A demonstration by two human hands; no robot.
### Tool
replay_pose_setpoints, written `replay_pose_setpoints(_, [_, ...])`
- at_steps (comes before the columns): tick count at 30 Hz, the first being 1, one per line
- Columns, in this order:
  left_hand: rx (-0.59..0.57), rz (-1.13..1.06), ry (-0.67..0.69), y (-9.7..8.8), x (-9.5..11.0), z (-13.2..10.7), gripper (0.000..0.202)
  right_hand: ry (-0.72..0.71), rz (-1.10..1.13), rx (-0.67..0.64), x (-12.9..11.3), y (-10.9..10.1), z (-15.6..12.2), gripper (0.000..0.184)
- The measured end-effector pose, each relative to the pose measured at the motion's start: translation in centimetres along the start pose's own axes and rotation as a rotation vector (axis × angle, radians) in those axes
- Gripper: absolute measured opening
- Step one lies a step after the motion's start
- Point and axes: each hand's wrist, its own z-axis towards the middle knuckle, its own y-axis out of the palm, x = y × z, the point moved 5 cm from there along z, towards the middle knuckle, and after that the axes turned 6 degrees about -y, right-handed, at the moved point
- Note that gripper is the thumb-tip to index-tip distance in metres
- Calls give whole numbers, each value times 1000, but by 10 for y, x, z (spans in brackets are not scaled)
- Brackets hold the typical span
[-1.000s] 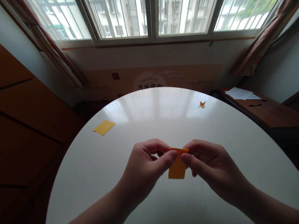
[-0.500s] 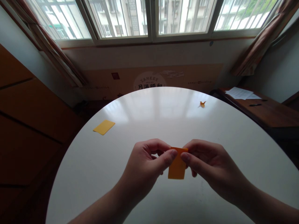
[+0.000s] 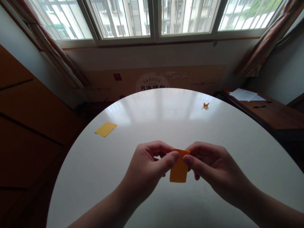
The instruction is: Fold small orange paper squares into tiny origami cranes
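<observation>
A small orange folded paper [image 3: 178, 171] is held up above the white round table [image 3: 114, 177]. My left hand [image 3: 152, 161] pinches its upper left edge between thumb and fingers. On the upper right edge, the thumb and fingers of my right hand [image 3: 211, 164] are closed in the same way. Both thumbs lie on the near face of the paper, close together, and the fingers behind it are partly hidden. The paper's lower edge hangs free.
A flat yellow sheet of paper [image 3: 105, 129] lies at the table's left. Near the far right edge sits a small folded orange paper figure [image 3: 205, 106]. A wooden desk [image 3: 280, 115] beyond the right edge bears white papers [image 3: 244, 94] and a dark pen-like object [image 3: 259, 106].
Both hands keep their grip on the orange paper, which has shifted very slightly to the left. The other things on the table have stayed where they were.
</observation>
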Motion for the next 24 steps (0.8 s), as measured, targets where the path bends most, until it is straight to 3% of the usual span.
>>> replay_pose_setpoints(16, [-10,26,4,1,0,-1,19,16,16,1,4,-1,0,5])
replay_pose_setpoints(24, [-10,39,1,0,0,1,20,22,19,27,6,-2,1,14])
